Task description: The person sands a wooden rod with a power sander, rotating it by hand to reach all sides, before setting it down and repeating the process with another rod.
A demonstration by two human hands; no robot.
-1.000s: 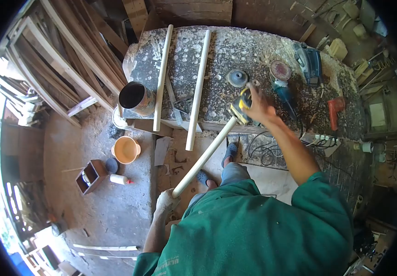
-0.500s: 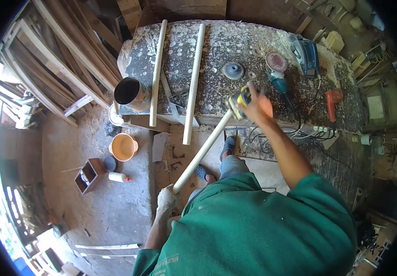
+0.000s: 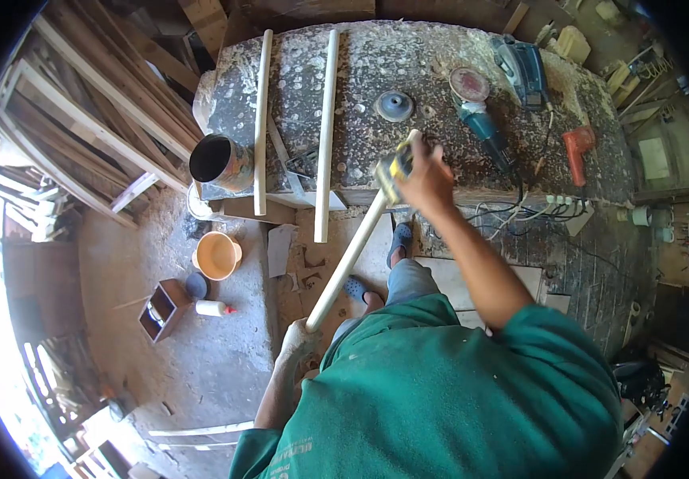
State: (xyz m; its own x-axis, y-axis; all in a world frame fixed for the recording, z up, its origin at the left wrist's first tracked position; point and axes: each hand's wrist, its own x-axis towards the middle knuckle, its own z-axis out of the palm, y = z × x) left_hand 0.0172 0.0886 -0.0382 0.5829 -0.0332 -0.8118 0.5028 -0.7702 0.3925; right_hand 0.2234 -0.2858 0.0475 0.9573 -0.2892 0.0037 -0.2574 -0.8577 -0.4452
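A pale wooden pole [image 3: 350, 259] slants from my waist up to the workbench edge. My left hand [image 3: 298, 342], dusty white, is closed around its lower end. On the upper part of the pole my right hand [image 3: 426, 182] grips a yellow and black palm sander [image 3: 396, 172], slightly blurred, its pad against the wood. The pole's far tip shows beyond the sander. Two similar poles, one on the left [image 3: 263, 120] and one nearer [image 3: 327, 136], lie across the bench with their ends overhanging the front edge.
On the workbench [image 3: 440, 72] are a grey disc [image 3: 394, 105], a teal angle grinder [image 3: 484, 132], a blue power tool [image 3: 522, 72], a red drill-like tool [image 3: 577, 156], a metal square [image 3: 282, 156] and a can [image 3: 236, 168]. Cables hang at its front. An orange bucket [image 3: 217, 256] stands left.
The sander in my right hand has moved back along the pole toward me, so the tip now sticks out past it. My left hand keeps its hold. The view has shifted slightly.
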